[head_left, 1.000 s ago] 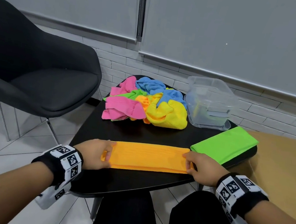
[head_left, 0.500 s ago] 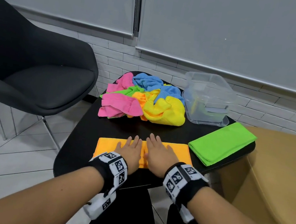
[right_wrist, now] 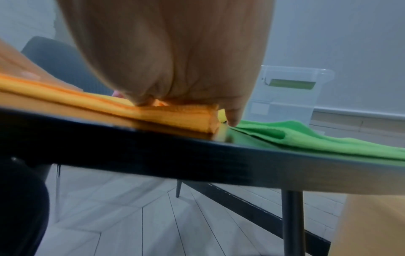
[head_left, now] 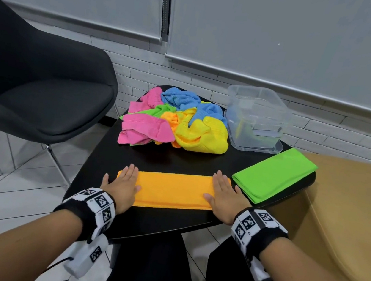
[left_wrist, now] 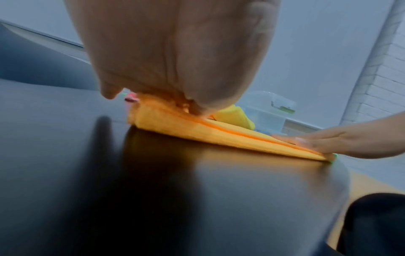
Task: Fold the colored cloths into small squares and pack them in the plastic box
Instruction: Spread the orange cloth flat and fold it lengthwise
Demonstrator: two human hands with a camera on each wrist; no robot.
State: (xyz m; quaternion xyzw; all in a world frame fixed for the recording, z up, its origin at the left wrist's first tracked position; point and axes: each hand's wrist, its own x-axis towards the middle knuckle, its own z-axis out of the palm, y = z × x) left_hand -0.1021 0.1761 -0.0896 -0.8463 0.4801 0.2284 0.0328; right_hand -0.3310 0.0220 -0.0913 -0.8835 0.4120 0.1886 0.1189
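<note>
An orange cloth (head_left: 173, 190), folded into a long strip, lies near the front edge of the black table (head_left: 167, 219). My left hand (head_left: 124, 185) presses flat on its left end and my right hand (head_left: 221, 197) presses flat on its right end, fingers straight. The left wrist view shows the orange cloth (left_wrist: 219, 135) under my palm, and the right wrist view shows the strip's thick right end (right_wrist: 186, 117). A folded green cloth (head_left: 273, 175) lies at the right. A heap of crumpled cloths (head_left: 175, 122) sits at the back beside the clear plastic box (head_left: 255, 119).
A black chair (head_left: 37, 94) stands to the left of the table. A tan surface (head_left: 349, 213) lies to the right. My legs in dark trousers are under the table's front edge. The floor is pale tile.
My hands met at the middle of the orange strip half a second ago. They have since slid apart to its two ends, smoothing it flat.
</note>
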